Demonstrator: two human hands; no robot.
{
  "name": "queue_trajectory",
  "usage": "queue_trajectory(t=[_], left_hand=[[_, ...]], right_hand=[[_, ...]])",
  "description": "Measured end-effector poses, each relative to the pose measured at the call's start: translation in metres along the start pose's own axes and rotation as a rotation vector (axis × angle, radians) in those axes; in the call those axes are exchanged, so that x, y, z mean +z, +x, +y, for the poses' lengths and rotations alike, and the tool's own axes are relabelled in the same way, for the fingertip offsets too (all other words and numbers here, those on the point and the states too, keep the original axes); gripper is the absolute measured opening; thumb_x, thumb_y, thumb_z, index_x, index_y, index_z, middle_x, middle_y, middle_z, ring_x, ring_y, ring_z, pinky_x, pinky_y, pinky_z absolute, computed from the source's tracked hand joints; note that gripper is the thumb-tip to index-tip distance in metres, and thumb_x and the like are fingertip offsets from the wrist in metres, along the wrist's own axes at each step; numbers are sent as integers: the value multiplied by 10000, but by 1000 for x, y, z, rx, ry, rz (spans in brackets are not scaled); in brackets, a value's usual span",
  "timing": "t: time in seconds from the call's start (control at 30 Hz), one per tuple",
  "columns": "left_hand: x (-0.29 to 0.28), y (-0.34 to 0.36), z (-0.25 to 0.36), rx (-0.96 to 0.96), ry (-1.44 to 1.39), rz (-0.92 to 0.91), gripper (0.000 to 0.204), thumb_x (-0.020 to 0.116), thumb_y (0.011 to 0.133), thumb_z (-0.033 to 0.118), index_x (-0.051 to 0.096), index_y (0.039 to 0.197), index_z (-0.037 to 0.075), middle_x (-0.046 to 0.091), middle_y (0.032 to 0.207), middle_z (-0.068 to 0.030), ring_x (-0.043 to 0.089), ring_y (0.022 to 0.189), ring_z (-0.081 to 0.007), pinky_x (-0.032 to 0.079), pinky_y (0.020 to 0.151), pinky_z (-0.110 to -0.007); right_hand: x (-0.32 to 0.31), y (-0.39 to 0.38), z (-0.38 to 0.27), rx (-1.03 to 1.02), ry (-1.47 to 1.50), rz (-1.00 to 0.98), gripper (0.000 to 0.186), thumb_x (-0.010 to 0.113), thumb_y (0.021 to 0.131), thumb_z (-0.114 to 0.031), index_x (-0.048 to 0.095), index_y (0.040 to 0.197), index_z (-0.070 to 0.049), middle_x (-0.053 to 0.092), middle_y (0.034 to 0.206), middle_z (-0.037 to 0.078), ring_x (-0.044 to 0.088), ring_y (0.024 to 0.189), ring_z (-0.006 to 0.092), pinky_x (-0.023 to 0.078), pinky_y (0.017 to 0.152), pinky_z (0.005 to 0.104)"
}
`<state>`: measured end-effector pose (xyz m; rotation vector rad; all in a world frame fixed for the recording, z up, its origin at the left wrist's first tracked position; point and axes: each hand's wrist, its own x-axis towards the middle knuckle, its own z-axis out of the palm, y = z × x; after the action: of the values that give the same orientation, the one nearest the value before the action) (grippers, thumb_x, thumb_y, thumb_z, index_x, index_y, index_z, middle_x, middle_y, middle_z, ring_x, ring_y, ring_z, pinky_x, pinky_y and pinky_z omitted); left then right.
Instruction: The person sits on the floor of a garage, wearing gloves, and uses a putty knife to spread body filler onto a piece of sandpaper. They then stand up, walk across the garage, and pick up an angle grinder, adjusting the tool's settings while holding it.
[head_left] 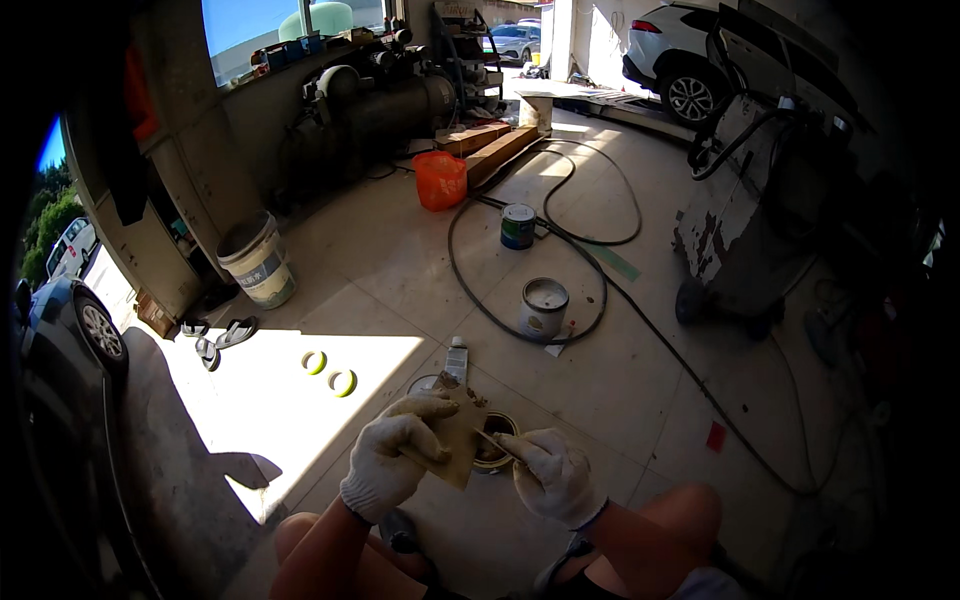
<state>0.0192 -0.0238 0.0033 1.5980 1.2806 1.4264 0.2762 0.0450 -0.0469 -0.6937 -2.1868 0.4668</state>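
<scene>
My left hand (395,455) in a white knit glove grips a flat tan board (455,450) with dark smears along its upper edge. My right hand (555,478), also gloved, pinches a thin flat tool (490,438) held beside the board, over an open round can (500,458) with brown material inside. Behind the board lie a pale tube (456,360) and a round pale lid (422,383), partly hidden. My bare knees flank the can.
Two yellow tape rolls (341,382), sandals (233,331), a white bucket (265,270), paint cans (544,320), a looping hose (452,262) and an orange bucket (440,180) lie ahead. A wheeled machine (730,230) stands right, a dark car (65,390) left, a white car (680,45) behind.
</scene>
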Motion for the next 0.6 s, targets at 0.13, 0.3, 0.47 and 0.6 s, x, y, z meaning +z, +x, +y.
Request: queue_trajectory(t=[0.13, 0.3, 0.47, 0.6], left_hand=[[-6, -6, -1, -24, -72, -42, 275, 754, 834, -148, 624, 772, 86, 693, 1345, -174, 610, 1334, -323, 537, 1075, -442], [-8, -4, 3, 20, -58, -70, 293, 730, 855, -142, 616, 759, 110, 699, 1337, -162, 609, 1333, -327, 530, 1090, -446], [4, 2, 2, -62, -230, -1, 244, 714, 861, -136, 673, 816, 100, 748, 1219, -145, 680, 1225, -310, 561, 1035, -419], [6, 10, 16, -355, -368, 159, 110, 716, 915, 43, 736, 1018, 13, 759, 1121, -160, 731, 1107, -267, 586, 987, -383]], right_hand=[[1, 3, 33, 365, -53, 2, 346, 710, 860, -96, 763, 1202, -97, 675, 1026, 57, 685, 911, 250, 584, 784, 393], [-32, 1, -27, -248, -99, -51, 373, 716, 823, -121, 759, 1194, -121, 671, 1045, 39, 682, 924, 259, 581, 827, 384], [4, 6, 53, 408, 101, 32, 350, 664, 889, -104, 743, 1225, -47, 695, 1068, 46, 678, 894, 214, 578, 787, 336], [-11, 20, 56, 972, 974, 138, 369, 563, 911, -57, 689, 1245, 35, 691, 1117, 49, 667, 938, 159, 583, 831, 314]])
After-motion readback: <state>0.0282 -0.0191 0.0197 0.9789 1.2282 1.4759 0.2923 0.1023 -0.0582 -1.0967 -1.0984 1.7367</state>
